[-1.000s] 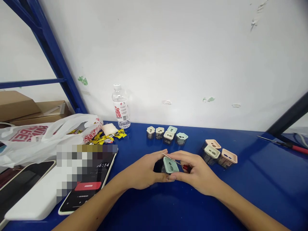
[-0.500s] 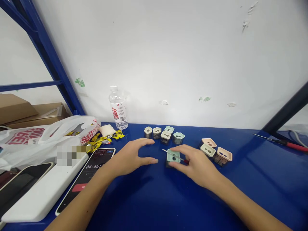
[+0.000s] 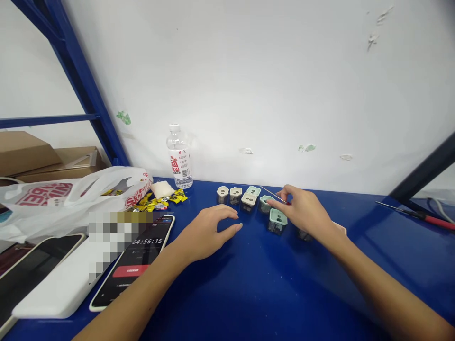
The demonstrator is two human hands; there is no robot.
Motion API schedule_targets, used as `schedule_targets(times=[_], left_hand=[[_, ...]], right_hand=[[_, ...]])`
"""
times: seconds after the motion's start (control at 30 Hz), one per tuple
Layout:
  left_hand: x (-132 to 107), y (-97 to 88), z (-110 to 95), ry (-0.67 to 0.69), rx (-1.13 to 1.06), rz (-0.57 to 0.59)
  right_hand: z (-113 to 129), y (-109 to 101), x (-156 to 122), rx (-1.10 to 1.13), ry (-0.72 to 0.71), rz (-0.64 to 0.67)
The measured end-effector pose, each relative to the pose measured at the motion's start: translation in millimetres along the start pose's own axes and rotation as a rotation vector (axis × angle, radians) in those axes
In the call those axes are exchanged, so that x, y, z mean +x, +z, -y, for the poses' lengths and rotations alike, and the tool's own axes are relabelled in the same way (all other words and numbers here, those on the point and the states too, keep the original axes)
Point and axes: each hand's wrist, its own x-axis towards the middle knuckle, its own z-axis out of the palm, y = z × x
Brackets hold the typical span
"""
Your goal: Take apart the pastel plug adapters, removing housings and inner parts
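My right hand (image 3: 305, 210) rests its fingers on a small mint-green block with two holes (image 3: 277, 220), which stands on the blue table (image 3: 270, 293). The same hand pinches a thin screwdriver (image 3: 273, 194) whose metal shaft sticks out to the left. My left hand (image 3: 209, 232) hovers over the table left of the block, fingers spread and slightly curled, holding nothing. Behind both hands stands a row of several similar blocks, cream and green (image 3: 243, 196). A pink block (image 3: 341, 229) shows partly behind my right wrist.
A phone with a running timer (image 3: 137, 258) and a white device (image 3: 53, 289) lie at the left. A plastic bag (image 3: 64, 199), yellow wrappers (image 3: 156, 202) and a water bottle (image 3: 179, 156) sit toward the wall. A red-handled screwdriver (image 3: 423, 215) lies far right.
My left hand let go of the green block and drew back open. My right hand carried the block and the screwdriver away from me, toward the row at the back.
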Motion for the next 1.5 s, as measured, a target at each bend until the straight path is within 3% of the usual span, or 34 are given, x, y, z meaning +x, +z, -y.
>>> schedule_targets(times=[0.23, 0.4, 0.53, 0.63, 0.73, 0.87, 0.97, 1.07, 1.27, 1.5], left_hand=[[-2.1, 4.0, 4.3, -0.026, 0.007, 0.01], [-1.2, 0.4, 3.5, -0.005, 0.003, -0.026], [-2.0, -2.2, -2.0, 0.009, -0.003, -0.102], [-4.9, 0.4, -8.5, -0.046, -0.041, -0.079], [-8.7, 6.2, -12.6, -0.059, -0.097, 0.067], [-10.5, 11.4, -11.3, -0.065, -0.057, 0.214], [-9.3, 12.1, -9.3, -0.08, -0.02, 0.298], [-8.0, 12.6, -10.7, -0.045, -0.045, 0.36], [-8.8, 11.8, -16.9, 0.028, -0.068, 0.417], [-10.5, 10.9, -12.7, -0.038, -0.079, 0.405]], right_hand=[[6.2, 11.9, 47.8, -0.009, -0.021, 0.186], [4.8, 1.1, 48.4, 0.027, 0.006, 0.13], [10.6, -14.1, 15.4, 0.164, 0.022, 0.044], [25.2, -2.8, -27.0, 0.807, -0.096, 0.145], [38.3, 22.7, -60.1, 1.066, -0.119, 0.223], [41.0, 40.9, -69.9, 0.933, -0.106, 0.232], [37.5, 36.4, -66.5, 0.672, -0.168, 0.311], [35.4, 28.8, -65.0, 0.55, -0.129, 0.405], [37.0, 27.9, -66.9, 0.588, -0.145, 0.515], [37.2, 28.4, -68.7, 0.631, -0.185, 0.462]])
